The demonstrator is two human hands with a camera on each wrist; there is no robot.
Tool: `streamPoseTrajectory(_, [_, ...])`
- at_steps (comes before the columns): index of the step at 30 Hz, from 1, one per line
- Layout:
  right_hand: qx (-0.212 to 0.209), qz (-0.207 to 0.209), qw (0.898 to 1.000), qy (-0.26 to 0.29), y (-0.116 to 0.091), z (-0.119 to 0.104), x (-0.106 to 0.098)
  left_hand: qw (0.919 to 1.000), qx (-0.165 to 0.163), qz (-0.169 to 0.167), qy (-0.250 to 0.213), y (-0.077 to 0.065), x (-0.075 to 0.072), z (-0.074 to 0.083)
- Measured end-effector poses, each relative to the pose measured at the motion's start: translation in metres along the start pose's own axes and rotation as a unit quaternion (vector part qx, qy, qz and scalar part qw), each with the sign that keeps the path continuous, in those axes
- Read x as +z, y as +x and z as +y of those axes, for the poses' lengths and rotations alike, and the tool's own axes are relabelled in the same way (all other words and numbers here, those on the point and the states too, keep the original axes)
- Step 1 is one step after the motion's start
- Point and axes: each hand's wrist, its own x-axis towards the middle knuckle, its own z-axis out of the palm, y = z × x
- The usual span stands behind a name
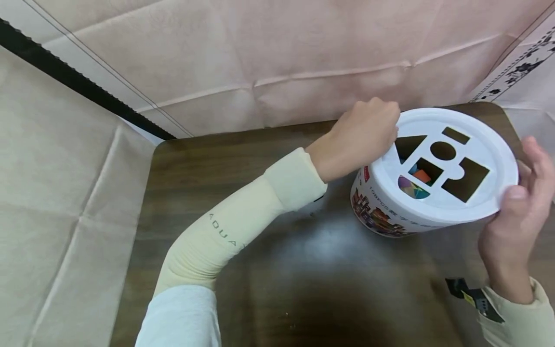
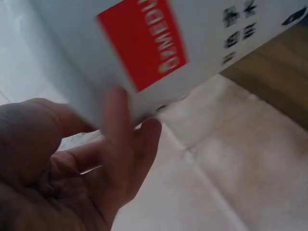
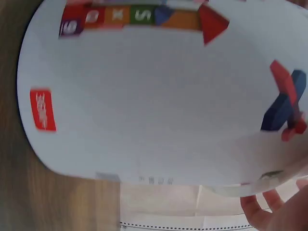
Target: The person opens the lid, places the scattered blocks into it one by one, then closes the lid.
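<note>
A white bucket [image 1: 381,207] with printed pictures stands at the right of the wooden table, fitted with a white lid [image 1: 494,144] that has cut-out shapes. Through the holes, coloured blocks [image 1: 421,176] show inside. At the lid's far left edge, my left hand [image 1: 360,137] grips the rim with curled fingers; the left wrist view shows its fingers [image 2: 120,154] beside the red label [image 2: 144,45], one blurred. On the opposite side my right hand [image 1: 516,217] touches the rim with its thumb, fingers mostly extended. Its fingertips [image 3: 250,207] show near the rim in the right wrist view.
The brown wooden table [image 1: 260,270] stretches to the left and in front of the bucket. Creased pale cloth [image 1: 243,53] hangs behind the table's far edge, and more cloth [image 1: 56,217] lies at the left. A dark strap [image 1: 477,299] sits at the right wrist.
</note>
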Motion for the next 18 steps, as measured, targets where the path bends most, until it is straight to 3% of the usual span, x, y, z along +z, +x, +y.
streamPoseTrajectory(3, [-0.022, -0.055, 0.993, -0.104, 0.003, -0.003, -0.002, 0.9995, 0.015, 0.007, -0.028, 0.004, 0.013, -0.004])
streamPoseTrajectory(7, [-0.063, -0.075, 0.983, -0.153, 0.002, -0.005, 0.002, 0.9941, 0.054, -0.008, -0.094, 0.003, 0.030, -0.007])
streamPoseTrajectory(9, [-0.077, -0.077, 0.982, -0.156, 0.002, -0.003, 0.005, 0.9921, 0.056, -0.009, -0.112, 0.001, 0.036, -0.008])
streamPoseTrajectory(14, [-0.114, -0.045, 0.983, -0.138, 0.001, 0.002, 0.012, 0.9976, 0.052, 0.028, -0.036, -0.003, 0.046, -0.004])
streamPoseTrajectory(18, [-0.136, -0.007, 0.984, -0.115, 0.004, 0.007, 0.012, 0.9983, 0.045, 0.037, 0.001, -0.003, 0.046, 0.005])
